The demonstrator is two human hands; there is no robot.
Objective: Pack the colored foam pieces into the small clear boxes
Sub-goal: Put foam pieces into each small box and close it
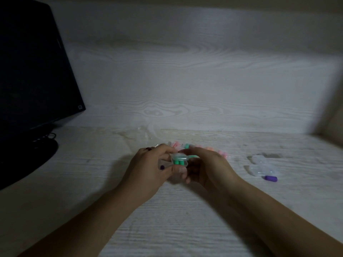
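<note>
I hold a small clear box (179,160) between both hands above the pale wood-grain table (185,219). My left hand (150,167) pinches it from the left, fingers curled tight around its edge, and my right hand (207,167) cups it from the right and underneath. The box is thin, glossy plastic with rounded corners, and stubby green foam pieces (179,161) sit side by side inside. Behind my fingers lies a soft heap of loose foam pieces (209,150), pink, peach and green, blurred. To the right rests a cluster of empty clear boxes (262,166), with one purple foam piece (271,178), a short cylinder, just beside them. A dark monitor (31,71) stands far left
</note>
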